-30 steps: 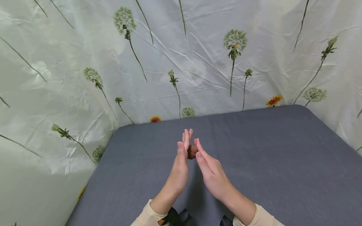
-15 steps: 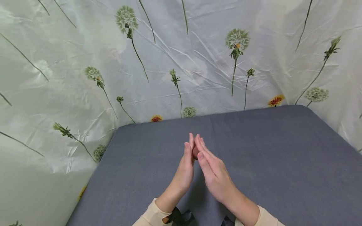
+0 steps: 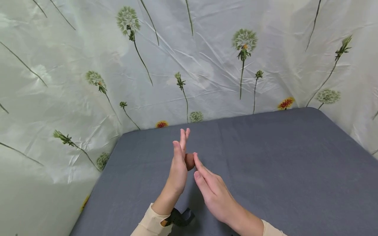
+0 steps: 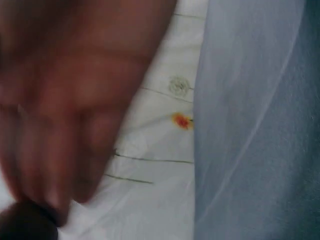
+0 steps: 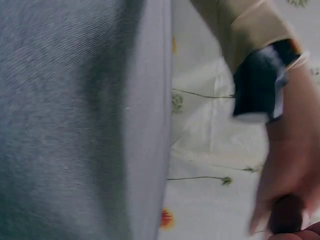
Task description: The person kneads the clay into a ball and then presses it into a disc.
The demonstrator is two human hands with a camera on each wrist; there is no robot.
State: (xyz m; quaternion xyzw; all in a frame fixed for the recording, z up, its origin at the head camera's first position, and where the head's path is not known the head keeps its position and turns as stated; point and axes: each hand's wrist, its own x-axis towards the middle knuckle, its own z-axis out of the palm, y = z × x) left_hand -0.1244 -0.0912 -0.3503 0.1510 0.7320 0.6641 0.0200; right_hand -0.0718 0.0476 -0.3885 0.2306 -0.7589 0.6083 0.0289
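A reddish-brown lump (image 3: pixel 189 162), rounded like a small ball of clay, sits between my two hands above the table. My left hand (image 3: pixel 178 170) stands upright with fingers straight, and its palm side touches the lump. From the other side, the straight fingertips of my right hand (image 3: pixel 214 193) press against it. The right wrist view shows the lump (image 5: pixel 287 215) dark against the left palm, with a bit of right fingers (image 5: pixel 296 236) below. Blurred in the left wrist view is the right hand (image 4: pixel 65 110), with a dark rounded shape (image 4: pixel 27 221) at the lower corner.
Beneath the hands lies a grey cloth-covered table (image 3: pixel 274 164). A pale sheet printed with dandelions (image 3: pixel 206 59) hangs behind it and along its sides. A black strap (image 3: pixel 180 218) is worn on the left wrist, below a cream sleeve (image 3: pixel 152 221).
Both hands and the lump shifted slightly right, then left. The left fingers now reach farther forward than the right ones, and more of the lump shows than half a second ago.
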